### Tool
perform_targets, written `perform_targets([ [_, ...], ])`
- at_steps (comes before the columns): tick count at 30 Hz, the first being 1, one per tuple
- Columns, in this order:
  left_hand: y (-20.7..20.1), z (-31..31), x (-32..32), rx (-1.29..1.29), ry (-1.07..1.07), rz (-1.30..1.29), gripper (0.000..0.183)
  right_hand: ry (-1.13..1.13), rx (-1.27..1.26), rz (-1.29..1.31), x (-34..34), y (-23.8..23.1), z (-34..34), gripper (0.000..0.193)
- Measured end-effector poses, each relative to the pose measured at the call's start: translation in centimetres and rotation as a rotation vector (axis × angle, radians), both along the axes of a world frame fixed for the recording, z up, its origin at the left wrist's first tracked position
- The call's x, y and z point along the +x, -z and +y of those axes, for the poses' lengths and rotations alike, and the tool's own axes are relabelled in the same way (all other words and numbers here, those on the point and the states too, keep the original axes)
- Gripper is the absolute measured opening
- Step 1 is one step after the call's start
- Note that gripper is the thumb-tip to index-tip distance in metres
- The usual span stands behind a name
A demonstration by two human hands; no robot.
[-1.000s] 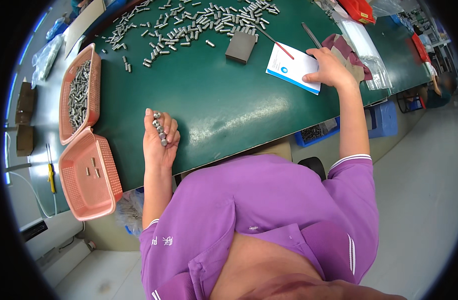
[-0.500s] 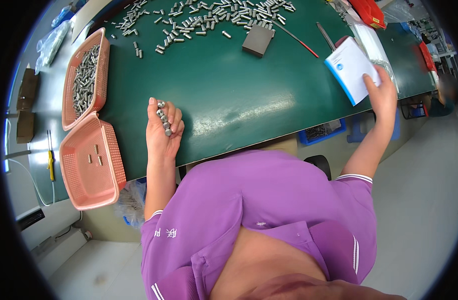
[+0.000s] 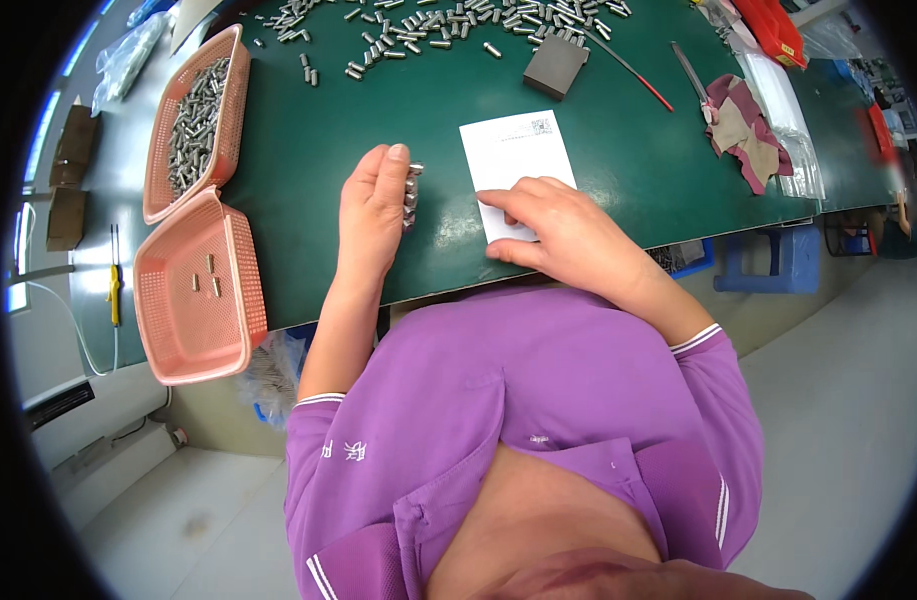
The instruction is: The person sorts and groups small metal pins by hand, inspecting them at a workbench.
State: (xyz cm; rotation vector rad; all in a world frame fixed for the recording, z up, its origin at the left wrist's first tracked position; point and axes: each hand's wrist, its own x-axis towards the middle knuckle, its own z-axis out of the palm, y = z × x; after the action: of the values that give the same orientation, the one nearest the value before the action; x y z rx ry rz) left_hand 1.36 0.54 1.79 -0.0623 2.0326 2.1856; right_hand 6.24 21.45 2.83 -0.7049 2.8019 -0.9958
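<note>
My left hand (image 3: 371, 215) is closed around several short metal pins (image 3: 411, 198), stacked in a row along the inner side of the fingers. A white paper pad (image 3: 509, 158) lies flat on the green tabletop in front of me. Across its lower part rests my right hand (image 3: 564, 225), thumb and forefinger apart near the pad's left edge. Left of my left hand, a pink basket (image 3: 257, 310) has 3 pins lying in it. Behind it, another pink basket (image 3: 234, 120) holds a heap of the same pins.
Many loose pins (image 3: 459, 22) spread over the far side of the table. Near them sit a grey metal block (image 3: 556, 68) and a thin red-handled tool (image 3: 634, 75). A maroon and tan cloth (image 3: 747, 130) lies at right by a long metal tool (image 3: 689, 72). A yellow-handled tool (image 3: 114, 295) is far left.
My right hand has brought the pad from the right to the middle, laid it down and loosened its grip, uncovering the cloth. My left hand has turned and shifted right with the pins.
</note>
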Motion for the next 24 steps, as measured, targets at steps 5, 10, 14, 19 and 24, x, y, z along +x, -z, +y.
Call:
perform_targets([
  [5,0.3,3.6,-0.9,-0.438,0.180,0.221,0.035,0.214,-0.110,0.017,-0.3,1.0,1.4,0.038],
  [10,2.3,7.1,-1.2,-0.878,0.279,0.572,0.031,0.300,-0.187,0.004,0.1,1.9,2.1,0.045],
  [14,3.5,7.6,-1.3,-0.978,0.258,0.610,0.029,0.297,-0.093,0.061,-0.3,2.0,2.6,0.048],
  [19,3.5,7.2,-1.7,-1.095,0.165,0.605,0.026,0.248,-0.061,0.138,-1.0,1.9,2.0,0.049],
  [24,3.1,6.8,-1.9,-1.096,0.143,0.580,0.022,0.239,-0.007,0.051,-1.6,2.1,1.4,0.060],
])
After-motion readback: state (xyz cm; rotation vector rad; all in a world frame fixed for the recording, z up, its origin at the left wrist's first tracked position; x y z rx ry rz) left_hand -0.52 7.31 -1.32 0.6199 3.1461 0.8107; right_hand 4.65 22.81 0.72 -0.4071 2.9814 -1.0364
